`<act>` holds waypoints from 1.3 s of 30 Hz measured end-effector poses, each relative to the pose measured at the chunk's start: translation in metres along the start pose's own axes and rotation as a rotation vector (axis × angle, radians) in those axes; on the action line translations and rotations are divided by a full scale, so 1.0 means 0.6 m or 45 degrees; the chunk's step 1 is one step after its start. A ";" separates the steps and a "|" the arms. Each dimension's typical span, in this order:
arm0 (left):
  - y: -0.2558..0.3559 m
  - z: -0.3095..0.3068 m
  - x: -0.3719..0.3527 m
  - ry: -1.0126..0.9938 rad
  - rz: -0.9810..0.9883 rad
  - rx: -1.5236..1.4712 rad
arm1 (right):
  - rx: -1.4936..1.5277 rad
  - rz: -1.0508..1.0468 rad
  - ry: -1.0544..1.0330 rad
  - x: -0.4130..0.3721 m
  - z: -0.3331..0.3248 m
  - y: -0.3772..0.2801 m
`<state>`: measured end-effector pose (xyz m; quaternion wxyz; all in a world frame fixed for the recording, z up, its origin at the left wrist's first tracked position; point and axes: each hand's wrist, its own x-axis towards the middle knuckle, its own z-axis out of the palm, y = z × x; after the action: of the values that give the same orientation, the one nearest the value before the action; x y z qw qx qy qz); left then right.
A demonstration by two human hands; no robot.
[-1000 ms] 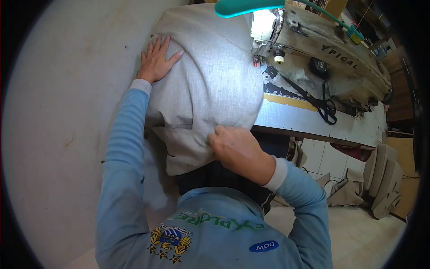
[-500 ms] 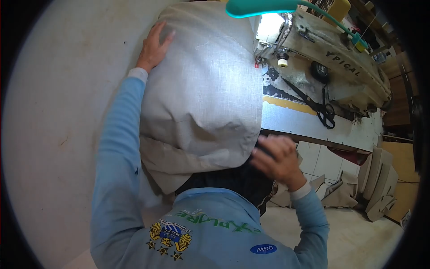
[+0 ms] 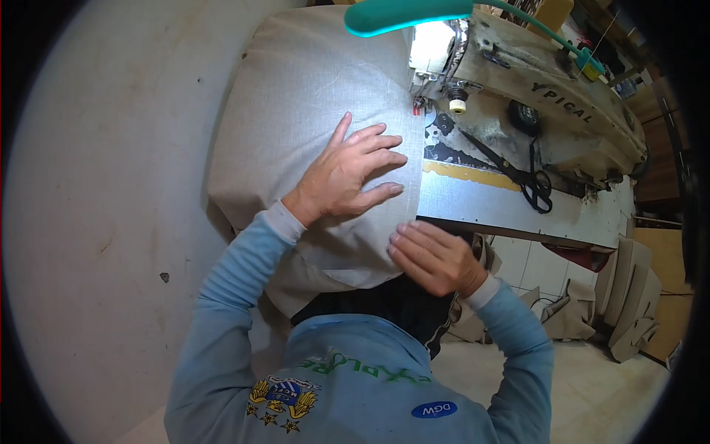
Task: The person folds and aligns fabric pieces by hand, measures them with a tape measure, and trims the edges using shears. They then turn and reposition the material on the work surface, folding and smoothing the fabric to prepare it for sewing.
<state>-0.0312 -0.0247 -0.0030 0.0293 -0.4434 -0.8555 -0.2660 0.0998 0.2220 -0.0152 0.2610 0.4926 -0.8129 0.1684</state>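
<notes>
A large piece of grey-beige fabric (image 3: 288, 89) covers the sewing table's left part and drapes toward my lap. Its right edge runs under the needle area of the sewing machine (image 3: 510, 70). My left hand (image 3: 347, 170) lies on the fabric, fingers spread, just left of that edge. Lower down, my right hand (image 3: 433, 259) is closed over the fabric's near right edge, fingers together. Its thumb is hidden. Creases bunch up in the cloth below my left hand.
Black scissors (image 3: 529, 177) lie on the machine bed, close to a small round black object (image 3: 525, 115). A teal lamp (image 3: 407, 15) hangs over the needle area. Grey padded pieces (image 3: 629, 300) lean at the right, on the floor.
My left hand has moved right and nearer, from the fabric's far left side to beside its right edge. My right hand has come left onto the near edge. The fabric has shifted slightly left.
</notes>
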 end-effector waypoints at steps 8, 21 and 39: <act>0.043 0.011 0.002 -0.141 0.054 -0.002 | 0.093 0.560 0.226 -0.015 0.041 -0.086; 0.037 0.027 0.003 -0.133 -0.008 0.194 | 0.064 0.691 0.267 -0.020 0.055 -0.110; -0.010 0.011 0.047 -0.098 0.107 0.201 | -0.005 0.728 0.060 0.010 0.029 -0.057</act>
<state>-0.0519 -0.0035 -0.0029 0.0425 -0.4850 -0.8549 -0.1790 0.1233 0.1929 -0.0250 0.2227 0.2390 -0.9128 0.2452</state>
